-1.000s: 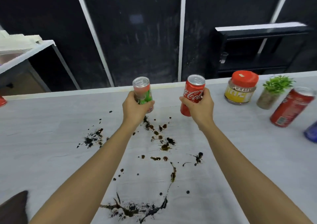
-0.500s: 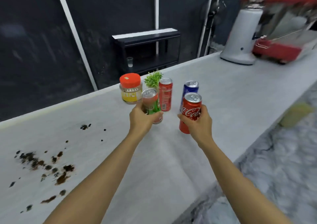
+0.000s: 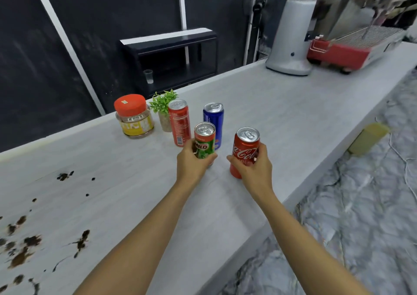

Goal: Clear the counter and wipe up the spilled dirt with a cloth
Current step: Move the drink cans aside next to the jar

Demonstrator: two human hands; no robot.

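Left hand (image 3: 191, 162) gripped Milo can (image 3: 205, 140), right hand (image 3: 253, 165) Coca-Cola can (image 3: 244, 148); clearing nearly complete, dirt (image 3: 22, 247) on worktop (image 3: 259, 105) unwiped.

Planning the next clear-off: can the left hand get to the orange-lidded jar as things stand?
Probably not yet: the left hand is wrapped around the Milo can. The counter between it and the jar looks free.

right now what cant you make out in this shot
Head view, the only one:
- Whether the Milo can rests on the counter: the left hand covers its base.
- How far the spilled dirt spreads: cut off by the left edge.
- Jar label: too blurred to read.
- Red machine: motion-blurred, cropped at the top right.
- No cloth in view.
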